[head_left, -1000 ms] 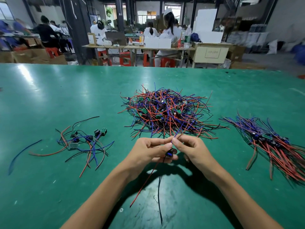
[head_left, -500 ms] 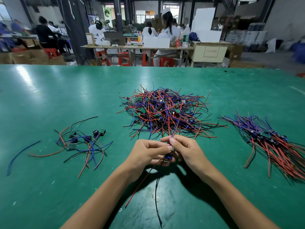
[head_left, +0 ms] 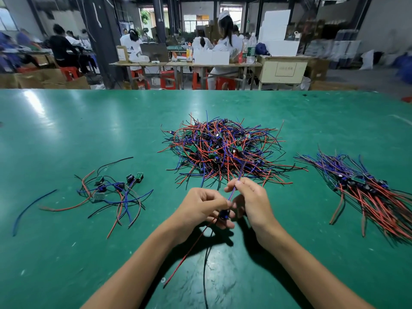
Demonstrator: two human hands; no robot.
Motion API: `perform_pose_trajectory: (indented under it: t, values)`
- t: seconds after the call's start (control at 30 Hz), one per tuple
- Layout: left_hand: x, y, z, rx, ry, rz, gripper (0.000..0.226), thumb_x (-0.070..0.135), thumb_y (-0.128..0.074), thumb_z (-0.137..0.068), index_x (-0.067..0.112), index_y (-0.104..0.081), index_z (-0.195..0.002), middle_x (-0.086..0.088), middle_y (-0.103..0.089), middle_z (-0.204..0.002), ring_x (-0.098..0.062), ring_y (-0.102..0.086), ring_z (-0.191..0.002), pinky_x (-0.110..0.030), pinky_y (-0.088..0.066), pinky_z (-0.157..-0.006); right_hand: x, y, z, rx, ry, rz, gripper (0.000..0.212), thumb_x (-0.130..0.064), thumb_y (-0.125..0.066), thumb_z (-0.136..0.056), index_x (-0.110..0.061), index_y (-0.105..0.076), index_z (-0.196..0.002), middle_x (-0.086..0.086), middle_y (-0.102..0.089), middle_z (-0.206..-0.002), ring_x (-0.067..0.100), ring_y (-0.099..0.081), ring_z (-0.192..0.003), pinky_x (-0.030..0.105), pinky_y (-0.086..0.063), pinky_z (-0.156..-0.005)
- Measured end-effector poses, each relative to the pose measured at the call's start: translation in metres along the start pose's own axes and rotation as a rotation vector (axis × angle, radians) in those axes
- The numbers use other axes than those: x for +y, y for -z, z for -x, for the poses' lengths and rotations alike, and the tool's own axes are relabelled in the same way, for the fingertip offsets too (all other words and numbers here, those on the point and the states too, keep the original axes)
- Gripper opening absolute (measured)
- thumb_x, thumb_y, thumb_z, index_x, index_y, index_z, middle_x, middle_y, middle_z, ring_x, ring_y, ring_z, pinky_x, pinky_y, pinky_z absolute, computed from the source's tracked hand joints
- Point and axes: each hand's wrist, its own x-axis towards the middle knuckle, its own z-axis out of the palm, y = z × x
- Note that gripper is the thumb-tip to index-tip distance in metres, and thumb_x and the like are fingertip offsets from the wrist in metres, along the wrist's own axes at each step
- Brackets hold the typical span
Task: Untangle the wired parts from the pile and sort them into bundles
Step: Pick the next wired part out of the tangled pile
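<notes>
A: How far is the sorting?
B: On the green tabletop (head_left: 66,130) the big pile (head_left: 220,150) is mostly left; one bundle (head_left: 365,190) lies right, a small loose group (head_left: 111,192) left

A: And the hands?
B: The left hand (head_left: 200,208) grips one part (head_left: 223,214); the right hand (head_left: 252,201) pinches its blue wire (head_left: 236,182)

Bare forearms, no sleeves; left grip (head_left: 201,207), right grip (head_left: 253,200) ungloved.
</notes>
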Motion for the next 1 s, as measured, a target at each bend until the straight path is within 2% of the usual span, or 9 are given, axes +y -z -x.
perform_pose_trajectory:
  t: [0.07, 0.23, 0.4, 0.53, 0.63, 0.7, 0.77, 0.83, 1.0]
  values:
    - [0.000, 0.000, 0.002, -0.037, -0.003, -0.032, 0.035, 0.005, -0.067, -0.092, 0.020, -0.066, -0.060, -0.016, -0.072, -0.076, -0.028, -0.072, -0.062, -0.025, -0.054, -0.054, -0.002, 0.005, -0.004, 0.093, -0.018, 0.005, 0.029, -0.017, -0.047, -0.103, -0.016, -0.066, -0.081, 0.000, -0.062, -0.064, 0.013, -0.048, -0.044, 0.022, -0.033, -0.041]
    - [0.003, 0.001, 0.000, -0.053, -0.032, -0.075, 0.032, 0.000, -0.067, -0.090, 0.015, -0.065, -0.062, -0.019, -0.071, -0.073, -0.030, -0.070, -0.056, -0.027, -0.053, -0.051, 0.002, 0.008, -0.007, 0.185, -0.046, 0.015, 0.031, -0.022, -0.049, -0.099, -0.021, -0.069, -0.075, 0.000, -0.052, -0.050, 0.010, -0.044, -0.038, 0.021, -0.033, -0.037]
    - [0.002, 0.004, 0.001, -0.074, -0.046, -0.073, 0.030, 0.003, -0.070, -0.087, 0.017, -0.066, -0.060, -0.018, -0.071, -0.071, -0.029, -0.069, -0.054, -0.027, -0.053, -0.051, 0.002, 0.000, -0.002, 0.234, -0.015, 0.010, 0.025, -0.036, -0.047, -0.075, -0.028, -0.070, -0.069, 0.006, -0.057, -0.059, 0.014, -0.046, -0.041, 0.025, -0.039, -0.038]
    - [0.000, 0.007, 0.003, -0.154, -0.027, -0.108, 0.034, -0.004, -0.066, -0.090, 0.014, -0.066, -0.062, -0.019, -0.071, -0.071, -0.027, -0.068, -0.052, -0.025, -0.050, -0.049, 0.000, 0.005, -0.008, 0.352, -0.069, -0.103, 0.021, -0.021, -0.049, -0.089, -0.020, -0.065, -0.077, 0.000, -0.063, -0.064, 0.013, -0.043, -0.038, 0.025, -0.041, -0.036]
    - [-0.002, 0.006, 0.008, -0.217, -0.004, -0.121, 0.026, -0.003, -0.068, -0.089, 0.010, -0.066, -0.066, -0.019, -0.071, -0.072, -0.026, -0.068, -0.050, -0.025, -0.050, -0.050, -0.010, 0.028, -0.018, 0.457, -0.142, -0.316, 0.019, -0.009, -0.043, -0.099, -0.013, -0.056, -0.085, 0.002, -0.064, -0.069, 0.010, -0.039, -0.034, 0.023, -0.042, -0.035]
    - [-0.002, 0.007, 0.008, -0.192, -0.009, -0.115, 0.026, 0.000, -0.068, -0.090, 0.012, -0.066, -0.067, -0.019, -0.072, -0.075, -0.026, -0.068, -0.053, -0.025, -0.050, -0.051, -0.016, 0.047, -0.021, 0.466, -0.159, -0.481, 0.022, -0.011, -0.040, -0.105, -0.014, -0.054, -0.088, 0.005, -0.067, -0.073, 0.009, -0.042, -0.037, 0.020, -0.046, -0.038]
    - [-0.001, 0.008, 0.007, -0.148, -0.020, -0.084, 0.021, 0.003, -0.069, -0.091, 0.011, -0.067, -0.071, -0.020, -0.072, -0.079, -0.028, -0.069, -0.057, -0.026, -0.053, -0.053, -0.019, 0.063, -0.022, 0.410, -0.183, -0.642, 0.028, -0.023, -0.034, -0.110, -0.014, -0.057, -0.095, 0.007, -0.073, -0.073, 0.010, -0.051, -0.047, 0.020, -0.051, -0.043]
    - [0.000, 0.009, 0.006, -0.096, -0.021, -0.040, 0.014, 0.009, -0.071, -0.091, 0.010, -0.070, -0.077, -0.020, -0.073, -0.083, -0.028, -0.070, -0.061, -0.027, -0.055, -0.056, -0.020, 0.070, -0.022, 0.324, -0.204, -0.645, 0.038, -0.030, -0.029, -0.112, -0.013, -0.061, -0.102, 0.007, -0.076, -0.077, 0.013, -0.056, -0.058, 0.020, -0.053, -0.047]
    - [-0.004, 0.009, -0.001, 0.020, -0.015, 0.075, 0.008, 0.013, -0.070, -0.091, 0.006, -0.075, -0.088, -0.019, -0.075, -0.088, -0.024, -0.071, -0.062, -0.024, -0.056, -0.055, -0.015, 0.042, -0.013, -0.057, -0.105, -0.074, 0.039, -0.044, -0.048, -0.104, -0.013, -0.070, -0.107, 0.005, -0.076, -0.084, 0.014, -0.054, -0.046, 0.023, -0.042, -0.036]
